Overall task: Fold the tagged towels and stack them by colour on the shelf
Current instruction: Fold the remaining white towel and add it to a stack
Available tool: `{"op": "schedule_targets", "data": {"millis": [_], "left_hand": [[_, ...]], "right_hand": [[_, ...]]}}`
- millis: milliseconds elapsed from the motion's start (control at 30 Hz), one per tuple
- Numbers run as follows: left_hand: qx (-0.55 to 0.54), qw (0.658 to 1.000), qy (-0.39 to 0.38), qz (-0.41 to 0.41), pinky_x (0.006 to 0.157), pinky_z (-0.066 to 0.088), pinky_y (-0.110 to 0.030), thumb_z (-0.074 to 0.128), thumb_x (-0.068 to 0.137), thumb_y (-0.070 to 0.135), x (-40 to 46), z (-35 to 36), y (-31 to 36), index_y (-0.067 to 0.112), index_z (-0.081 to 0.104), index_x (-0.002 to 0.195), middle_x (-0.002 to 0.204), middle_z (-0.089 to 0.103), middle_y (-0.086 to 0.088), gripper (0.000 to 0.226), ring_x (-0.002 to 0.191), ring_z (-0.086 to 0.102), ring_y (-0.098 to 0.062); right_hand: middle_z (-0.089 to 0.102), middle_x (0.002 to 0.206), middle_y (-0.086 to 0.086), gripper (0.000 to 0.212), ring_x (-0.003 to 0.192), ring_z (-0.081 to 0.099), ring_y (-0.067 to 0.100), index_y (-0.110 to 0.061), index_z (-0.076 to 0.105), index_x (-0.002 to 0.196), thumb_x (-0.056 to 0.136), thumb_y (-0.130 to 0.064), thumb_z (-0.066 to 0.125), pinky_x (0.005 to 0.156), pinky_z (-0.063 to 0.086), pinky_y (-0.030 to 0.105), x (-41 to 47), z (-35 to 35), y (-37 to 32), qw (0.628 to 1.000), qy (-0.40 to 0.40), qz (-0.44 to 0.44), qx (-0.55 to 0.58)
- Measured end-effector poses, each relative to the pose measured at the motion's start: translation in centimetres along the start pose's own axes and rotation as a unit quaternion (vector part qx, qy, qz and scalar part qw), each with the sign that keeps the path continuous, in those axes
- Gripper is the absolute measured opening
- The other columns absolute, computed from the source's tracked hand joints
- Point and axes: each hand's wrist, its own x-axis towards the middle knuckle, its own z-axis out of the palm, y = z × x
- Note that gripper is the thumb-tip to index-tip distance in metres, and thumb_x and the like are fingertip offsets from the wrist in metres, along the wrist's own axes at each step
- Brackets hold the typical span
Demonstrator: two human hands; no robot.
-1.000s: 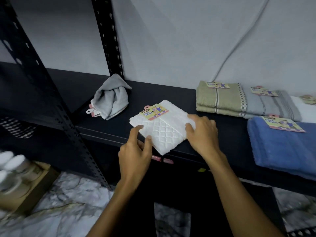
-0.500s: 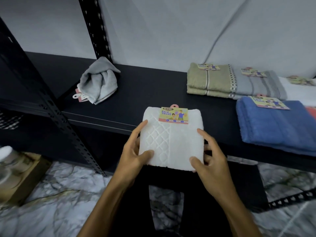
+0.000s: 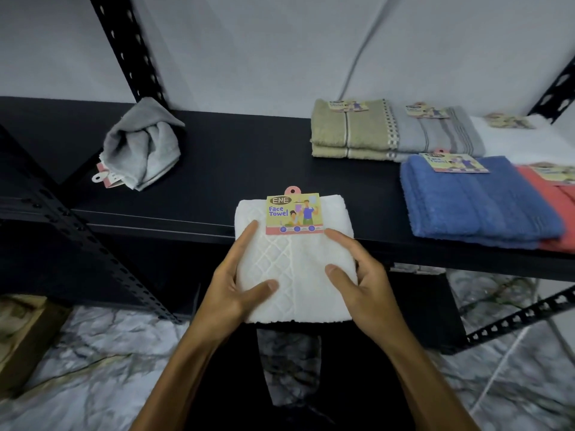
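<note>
A folded white towel (image 3: 298, 269) with a diamond pattern and a "Face Towel" tag (image 3: 294, 214) hangs in front of the black shelf's (image 3: 242, 169) front edge. My left hand (image 3: 236, 290) grips its left side and my right hand (image 3: 357, 275) its right side, thumbs on top. On the shelf lie a crumpled grey towel (image 3: 143, 147) at the left and, at the right, folded olive (image 3: 348, 132), grey (image 3: 435, 135), white (image 3: 522, 138), blue (image 3: 466, 203) and coral (image 3: 553, 206) towels, each tagged.
Black perforated uprights (image 3: 130, 48) rise behind the crumpled towel and slant at the left front (image 3: 102, 244). A grey cable (image 3: 357, 57) runs down the wall. A marbled floor (image 3: 93, 368) lies below, with a wooden box (image 3: 28, 334) at the left.
The white towel was lying skewed on the shelf under both hands. It has been lifted, turned square with the tag at the far end, and drawn toward me off the front edge.
</note>
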Motion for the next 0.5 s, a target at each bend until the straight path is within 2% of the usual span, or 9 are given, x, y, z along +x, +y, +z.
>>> {"op": "schedule_targets", "data": {"millis": [133, 200, 333, 500], "left_hand": [[0.012, 1.000, 0.001, 0.006, 0.085, 0.056, -0.025, 0.069, 0.079, -0.007, 0.1, 0.4, 0.5, 0.036, 0.035, 0.146, 0.129, 0.062, 0.019, 0.087, 0.118, 0.062, -0.012], [0.012, 1.000, 0.006, 0.008, 0.084, 0.056, -0.026, 0.068, 0.081, -0.010, 0.0, 0.5, 0.6, 0.035, 0.037, 0.146, 0.129, 0.063, 0.017, 0.084, 0.117, 0.063, -0.013], [0.011, 0.999, 0.029, 0.010, 0.083, 0.057, -0.029, 0.071, 0.078, -0.007, 0.1, 0.5, 0.8, 0.030, 0.044, 0.143, 0.127, 0.065, 0.010, 0.080, 0.115, 0.064, -0.016], [0.031, 0.999, 0.017, 0.029, 0.083, 0.056, -0.024, 0.074, 0.078, -0.009, 1.3, 1.4, 2.3, 0.027, 0.050, 0.140, 0.124, 0.066, 0.017, 0.076, 0.115, 0.064, -0.012]], "right_hand": [[0.046, 0.145, -0.020, 0.053, 0.134, 0.043, 0.001, -0.033, 0.041, 0.145, 0.098, -0.012, 0.053, 0.112, 0.040, 0.040, -0.3, 0.5, 0.3, 0.998, -0.014, -0.024, -0.050], [0.042, 0.149, -0.021, 0.055, 0.138, 0.037, 0.001, -0.032, 0.036, 0.149, 0.099, -0.018, 0.053, 0.115, 0.036, 0.041, -0.4, 0.8, 0.4, 0.997, -0.011, -0.035, -0.064], [0.047, 0.145, -0.017, 0.051, 0.133, 0.044, -0.002, -0.027, 0.041, 0.147, 0.100, -0.011, 0.054, 0.111, 0.041, 0.038, -0.2, 0.5, -0.2, 0.998, 0.009, -0.036, -0.057], [0.048, 0.141, -0.019, 0.051, 0.129, 0.045, -0.006, -0.026, 0.045, 0.144, 0.097, -0.007, 0.056, 0.112, 0.039, 0.031, 0.4, -0.6, -2.3, 0.994, 0.034, -0.070, -0.075]]}}
